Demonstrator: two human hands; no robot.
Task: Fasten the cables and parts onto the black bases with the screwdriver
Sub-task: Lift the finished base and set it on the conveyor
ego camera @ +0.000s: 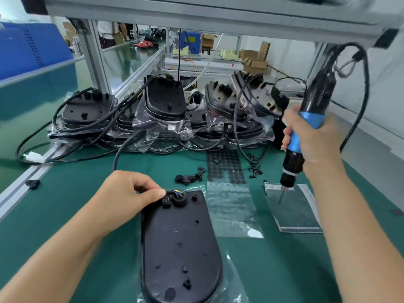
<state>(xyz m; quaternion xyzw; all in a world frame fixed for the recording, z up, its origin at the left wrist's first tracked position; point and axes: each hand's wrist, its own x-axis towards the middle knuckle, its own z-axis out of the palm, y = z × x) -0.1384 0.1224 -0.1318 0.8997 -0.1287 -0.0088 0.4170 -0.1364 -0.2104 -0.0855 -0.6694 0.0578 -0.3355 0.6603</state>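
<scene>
A long black base (180,246) lies flat on the green mat in front of me. At its far end a black cable (122,149) enters a round grommet (178,196) showing coloured wires, with a small black clamp part (166,201) beside it. My left hand (126,200) presses the clamp with thumb and curled fingers. My right hand (310,138) grips the blue and black electric screwdriver (306,127) upright. Its bit (281,197) points down over a grey pad (295,208), to the right of the base.
Stacks of bagged black bases with cables (161,114) fill the back of the bench. Loose black clamps (189,177) and screws (254,169) lie behind the base, beside a strip of black feet (226,167). An aluminium frame post (96,60) stands at back left.
</scene>
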